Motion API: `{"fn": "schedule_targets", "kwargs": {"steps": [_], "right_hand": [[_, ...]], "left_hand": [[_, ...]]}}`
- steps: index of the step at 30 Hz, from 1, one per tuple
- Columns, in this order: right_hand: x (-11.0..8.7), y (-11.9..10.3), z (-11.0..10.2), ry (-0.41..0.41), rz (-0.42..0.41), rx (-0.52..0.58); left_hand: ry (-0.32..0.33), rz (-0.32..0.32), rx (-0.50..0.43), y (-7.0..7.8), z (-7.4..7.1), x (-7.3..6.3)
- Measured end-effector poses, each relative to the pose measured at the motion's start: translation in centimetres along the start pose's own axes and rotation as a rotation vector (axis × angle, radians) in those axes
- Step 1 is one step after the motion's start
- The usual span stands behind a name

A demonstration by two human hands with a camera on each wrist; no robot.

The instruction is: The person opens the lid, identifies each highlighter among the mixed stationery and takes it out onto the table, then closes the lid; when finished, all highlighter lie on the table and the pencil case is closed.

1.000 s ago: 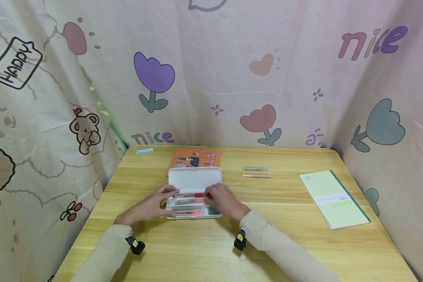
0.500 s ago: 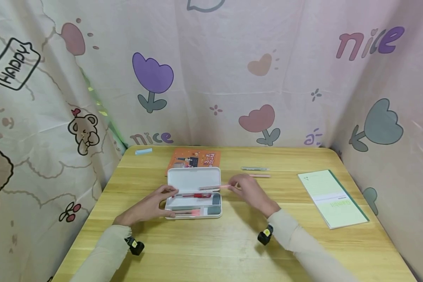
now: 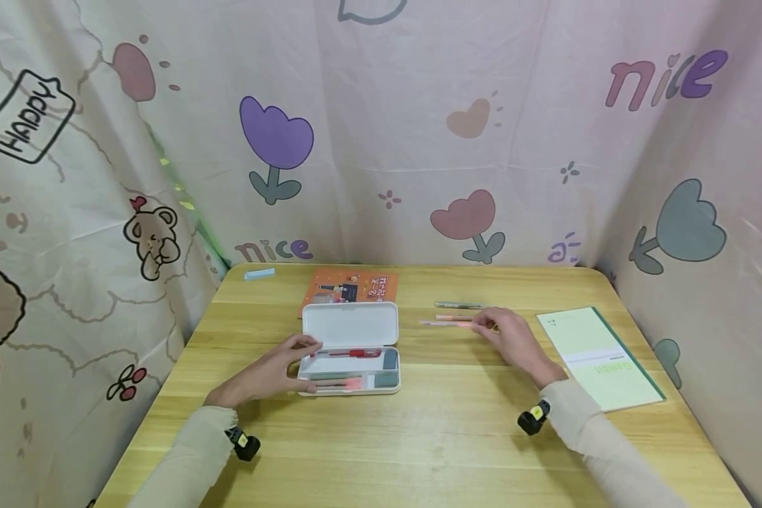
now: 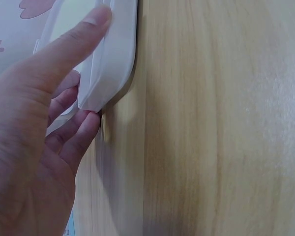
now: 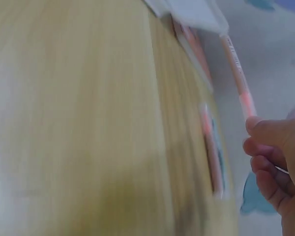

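Observation:
A white pencil case (image 3: 351, 326) lies with its lid up on the table. My left hand (image 3: 273, 367) grips its left end; in the left wrist view the thumb lies on the case (image 4: 119, 54) and the fingers bend around its corner. Inside are a red pen (image 3: 363, 353), a pinkish pen (image 3: 351, 384) and dark grey-green blocks (image 3: 386, 379). To the right, my right hand (image 3: 514, 342) pinches a slim pink pen (image 5: 236, 69) by one end, its other end pointing left. Just behind it lies another pink pen (image 5: 213, 152), and beyond that a grey-green pen (image 3: 458, 305).
An orange book (image 3: 349, 286) lies behind the case, partly covered by the lid. A pale green notebook (image 3: 584, 346) is at the right, beside my right wrist. Near the back left corner lies a light blue strip (image 3: 259, 274). Printed curtains (image 3: 368, 141) hang around the table.
My right hand has lifted the pink pen from the case and carried it right, beside the other pens. The left hand has stayed on the case.

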State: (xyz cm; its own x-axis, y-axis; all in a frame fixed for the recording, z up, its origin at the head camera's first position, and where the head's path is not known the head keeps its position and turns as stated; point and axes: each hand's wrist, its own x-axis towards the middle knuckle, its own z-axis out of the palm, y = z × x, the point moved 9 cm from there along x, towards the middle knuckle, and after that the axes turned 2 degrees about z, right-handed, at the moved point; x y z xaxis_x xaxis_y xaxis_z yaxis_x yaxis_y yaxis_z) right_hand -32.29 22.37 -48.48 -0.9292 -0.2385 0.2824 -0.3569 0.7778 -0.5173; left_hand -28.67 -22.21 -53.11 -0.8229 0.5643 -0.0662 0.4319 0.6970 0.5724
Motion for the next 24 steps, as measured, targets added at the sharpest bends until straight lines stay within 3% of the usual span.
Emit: {"fn": "schedule_targets", "kwargs": {"steps": [5, 11, 17, 24], "right_hand": [[-0.8, 3.3, -0.5, -0.008, 0.059, -0.015], [-1.4, 5.4, -0.1, -0.040, 0.114, -0.014], [-1.2, 6.0, 0.4, -0.063, 0.145, -0.014], [-0.9, 5.7, 1.0, -0.056, 0.103, 0.027]], "left_hand": [[0.003, -0.002, -0.004, 0.1, -0.1, -0.1], [0.003, -0.002, -0.008, 0.0, -0.1, 0.0], [0.004, 0.000, -0.001, 0.0, -0.1, 0.0], [0.000, -0.005, -0.007, -0.1, 0.0, 0.0]]}}
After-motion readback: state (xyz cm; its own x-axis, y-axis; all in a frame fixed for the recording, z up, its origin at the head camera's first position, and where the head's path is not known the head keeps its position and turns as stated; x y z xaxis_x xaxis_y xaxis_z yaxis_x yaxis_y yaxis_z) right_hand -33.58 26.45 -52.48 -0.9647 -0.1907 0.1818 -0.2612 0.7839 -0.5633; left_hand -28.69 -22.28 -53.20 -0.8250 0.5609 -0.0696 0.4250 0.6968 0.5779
